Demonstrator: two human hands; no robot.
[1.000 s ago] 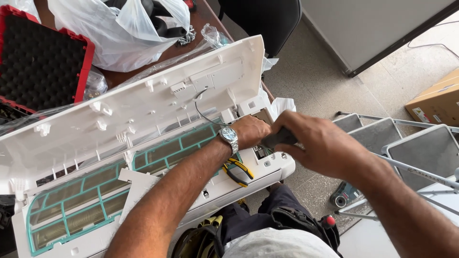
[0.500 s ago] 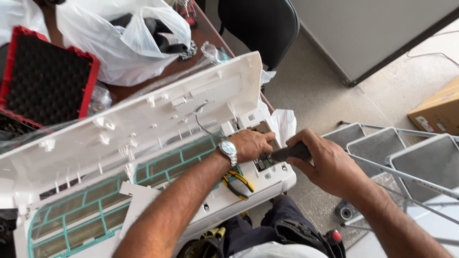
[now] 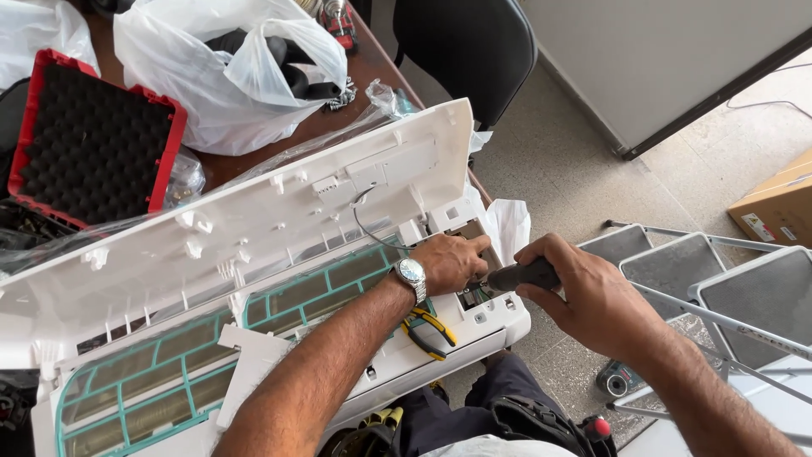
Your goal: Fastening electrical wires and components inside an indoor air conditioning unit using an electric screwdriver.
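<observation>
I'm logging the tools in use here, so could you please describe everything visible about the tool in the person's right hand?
The tool shows mostly as a dark, matte handle, apparently rubber or plastic, lying roughly level and pointing left. The right hand wraps it from the right, fingers curled over the top. Its working end reaches into the open compartment at the right end of the white air-conditioner unit, next to the left hand, where the tip is hidden, so its type cannot be told.

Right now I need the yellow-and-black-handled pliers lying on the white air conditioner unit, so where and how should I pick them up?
Probably take the yellow-and-black-handled pliers by the two spread handles, coming from the front edge of the white air conditioner unit. The handles lie flat and exposed there, while the jaw end is tucked under the left hand and wrist.
</observation>
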